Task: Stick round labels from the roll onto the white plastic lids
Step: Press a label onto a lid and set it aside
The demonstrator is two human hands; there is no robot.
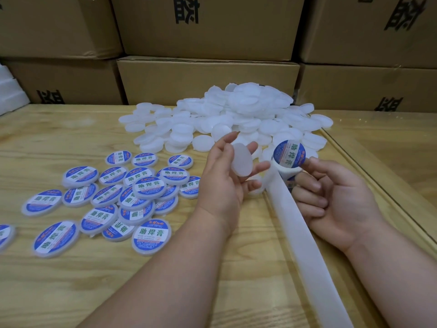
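Blank white lid (pixel 241 162), centre frame, pinched on edge between thumb and fingers of the left hand (pixel 227 176), face turned right. Right hand (pixel 331 197) just beside it holds a round blue label (pixel 289 153) lifted off the backing strip (pixel 300 233), which trails to the lower right. Hands near, not touching. Step, by my reading: label peeled, not yet stuck. Next calls for centring it on the lid, pressing flat. Labelled lids (pixel 113 197) lie lower left; unlabelled heap (pixel 236 114) above centre.
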